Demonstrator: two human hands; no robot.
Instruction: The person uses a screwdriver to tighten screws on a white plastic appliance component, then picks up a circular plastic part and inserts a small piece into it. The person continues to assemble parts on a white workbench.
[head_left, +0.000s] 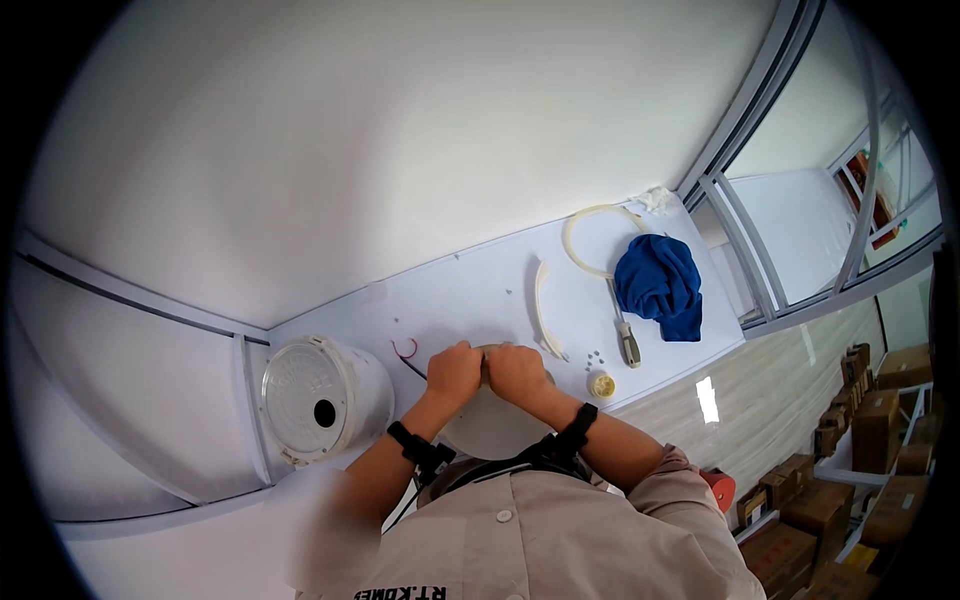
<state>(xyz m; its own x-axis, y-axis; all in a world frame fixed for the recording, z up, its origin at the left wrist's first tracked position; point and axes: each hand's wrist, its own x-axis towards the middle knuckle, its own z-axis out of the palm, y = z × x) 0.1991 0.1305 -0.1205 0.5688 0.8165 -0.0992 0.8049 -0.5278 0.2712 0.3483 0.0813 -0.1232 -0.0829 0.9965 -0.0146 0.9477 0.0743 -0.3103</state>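
Observation:
My left hand [455,372] and my right hand [518,370] are side by side in front of my body, both with fingers curled closed. They grip the far rim of a round grey-beige piece [495,425], whose near side lies close to my shirt. Its exact kind is unclear, and my fingers hide much of the rim. Just beyond my left hand, a thin dark cable with a red loop [405,349] lies on the white table [450,290]. A curved cream strip [543,310] rests a little beyond my right hand.
At the left stands a white bucket [330,400], its lid pierced by a dark round hole. On the right are a crumpled blue cloth [660,280], a coiled cream tube [575,245], a screwdriver [628,342], small grey bits and a yellow cup [601,385]. Cardboard boxes [815,490] fill shelves at lower right.

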